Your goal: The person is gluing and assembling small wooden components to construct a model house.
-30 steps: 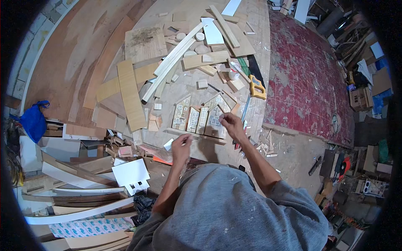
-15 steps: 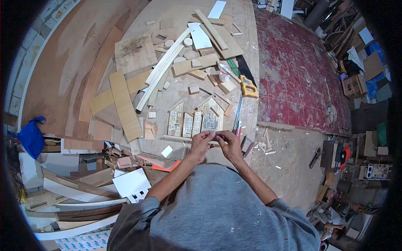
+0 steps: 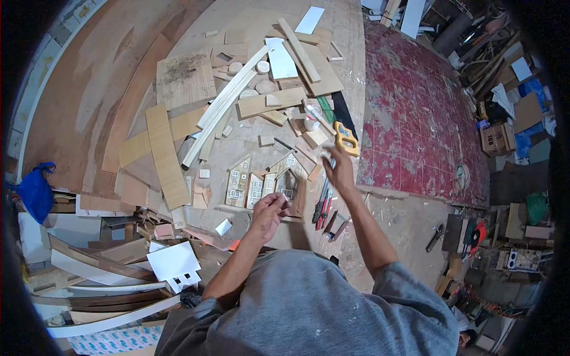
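Note:
My left hand (image 3: 268,218) is closed in a pinch in front of the small wooden house models; whatever its fingertips hold is too small to make out. Behind it stand the models (image 3: 254,185), pale house fronts with peaked roofs and framed windows. To the right, my right hand (image 3: 340,172) reaches over the table edge with its fingers apart, just below the yellow handsaw handle (image 3: 345,140). Beneath that arm lie a red and black tool (image 3: 322,207) and several slim dark-handled tools (image 3: 336,226).
Wood strips (image 3: 225,105), boards (image 3: 167,155) and a white plastic cup (image 3: 311,121) crowd the table's far part. A small white block (image 3: 223,226) lies near the front edge. Offcuts and a white cut-out panel (image 3: 173,265) are piled at left. Red flooring (image 3: 415,107) spreads at right.
My hands were together in front of the models and have parted. The right one has moved right and forward to the saw handle; the left has stayed near the models, still pinched.

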`<control>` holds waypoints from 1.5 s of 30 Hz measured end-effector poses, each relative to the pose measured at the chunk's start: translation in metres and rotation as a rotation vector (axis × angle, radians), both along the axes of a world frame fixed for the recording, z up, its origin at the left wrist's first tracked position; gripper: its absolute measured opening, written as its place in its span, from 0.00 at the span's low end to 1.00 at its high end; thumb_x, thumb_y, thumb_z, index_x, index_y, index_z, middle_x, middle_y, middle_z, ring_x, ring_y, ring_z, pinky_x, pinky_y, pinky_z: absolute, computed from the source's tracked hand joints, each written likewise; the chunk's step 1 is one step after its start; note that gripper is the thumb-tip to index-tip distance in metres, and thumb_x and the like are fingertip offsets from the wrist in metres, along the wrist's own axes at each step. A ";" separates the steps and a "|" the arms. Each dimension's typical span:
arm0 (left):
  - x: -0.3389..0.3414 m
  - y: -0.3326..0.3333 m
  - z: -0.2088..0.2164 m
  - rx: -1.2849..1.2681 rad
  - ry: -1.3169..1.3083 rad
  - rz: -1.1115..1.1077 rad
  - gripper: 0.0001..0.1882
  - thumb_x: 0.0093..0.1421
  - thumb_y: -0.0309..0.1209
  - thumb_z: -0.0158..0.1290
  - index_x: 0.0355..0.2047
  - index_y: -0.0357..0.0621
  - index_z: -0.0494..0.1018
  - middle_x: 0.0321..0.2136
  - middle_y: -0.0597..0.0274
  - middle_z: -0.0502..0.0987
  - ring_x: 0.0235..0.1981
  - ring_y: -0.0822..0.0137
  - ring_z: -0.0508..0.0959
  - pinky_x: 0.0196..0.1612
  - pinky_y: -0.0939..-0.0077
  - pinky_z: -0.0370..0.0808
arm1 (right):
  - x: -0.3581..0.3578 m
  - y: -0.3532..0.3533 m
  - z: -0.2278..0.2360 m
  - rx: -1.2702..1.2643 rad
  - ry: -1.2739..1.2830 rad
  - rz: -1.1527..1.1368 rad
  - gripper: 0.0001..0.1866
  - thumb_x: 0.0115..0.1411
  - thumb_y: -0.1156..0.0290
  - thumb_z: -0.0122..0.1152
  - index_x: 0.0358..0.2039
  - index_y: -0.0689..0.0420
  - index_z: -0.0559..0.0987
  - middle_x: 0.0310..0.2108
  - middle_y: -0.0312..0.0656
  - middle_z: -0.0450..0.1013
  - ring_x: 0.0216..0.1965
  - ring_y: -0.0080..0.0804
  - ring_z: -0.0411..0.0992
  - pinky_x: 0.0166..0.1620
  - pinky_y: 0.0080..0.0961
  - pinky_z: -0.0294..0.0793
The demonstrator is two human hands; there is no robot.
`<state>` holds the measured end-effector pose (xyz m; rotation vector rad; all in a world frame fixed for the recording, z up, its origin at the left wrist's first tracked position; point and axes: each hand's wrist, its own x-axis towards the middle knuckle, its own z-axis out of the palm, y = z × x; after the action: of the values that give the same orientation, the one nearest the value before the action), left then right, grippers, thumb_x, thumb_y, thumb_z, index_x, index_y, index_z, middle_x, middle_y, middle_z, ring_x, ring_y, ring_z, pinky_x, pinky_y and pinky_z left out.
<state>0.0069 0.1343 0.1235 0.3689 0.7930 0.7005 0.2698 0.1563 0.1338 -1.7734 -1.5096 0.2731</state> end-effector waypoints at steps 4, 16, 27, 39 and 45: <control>0.003 0.022 0.029 0.017 0.004 0.112 0.08 0.63 0.26 0.57 0.43 0.44 0.75 0.35 0.64 0.79 0.37 0.69 0.80 0.38 0.78 0.76 | 0.056 0.089 -0.021 -0.025 -0.292 0.026 0.22 0.55 0.73 0.62 0.52 0.54 0.77 0.45 0.54 0.70 0.45 0.54 0.71 0.48 0.44 0.72; 0.005 0.064 0.071 0.120 -0.093 0.299 0.12 0.63 0.23 0.56 0.47 0.36 0.75 0.36 0.60 0.79 0.38 0.68 0.80 0.43 0.78 0.78 | 0.076 0.159 -0.050 -0.172 -0.429 0.165 0.19 0.57 0.73 0.56 0.51 0.52 0.78 0.37 0.51 0.70 0.41 0.50 0.72 0.43 0.43 0.74; 0.004 0.072 0.095 0.214 -0.094 0.256 0.13 0.61 0.20 0.57 0.46 0.39 0.76 0.35 0.59 0.80 0.37 0.69 0.81 0.44 0.80 0.80 | 0.079 0.165 -0.052 -0.220 -0.385 0.208 0.14 0.60 0.71 0.51 0.46 0.52 0.79 0.41 0.51 0.71 0.44 0.52 0.73 0.44 0.47 0.74; 0.006 0.065 0.115 0.303 -0.060 0.211 0.16 0.59 0.18 0.57 0.48 0.38 0.75 0.36 0.60 0.79 0.38 0.70 0.81 0.43 0.81 0.79 | -0.010 0.079 0.059 -0.029 0.480 0.312 0.15 0.61 0.74 0.58 0.49 0.59 0.78 0.47 0.41 0.73 0.42 0.26 0.70 0.46 0.22 0.68; 0.021 0.059 0.131 0.317 -0.127 0.149 0.16 0.59 0.18 0.57 0.49 0.36 0.75 0.37 0.59 0.80 0.37 0.71 0.81 0.43 0.82 0.79 | -0.070 -0.001 0.114 0.048 0.847 0.473 0.15 0.64 0.76 0.57 0.51 0.59 0.78 0.46 0.40 0.70 0.49 0.28 0.68 0.54 0.23 0.66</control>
<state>0.0278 0.1934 0.2542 0.5494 0.5930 0.9845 0.1996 0.1552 0.2480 -1.0041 -1.2353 1.0610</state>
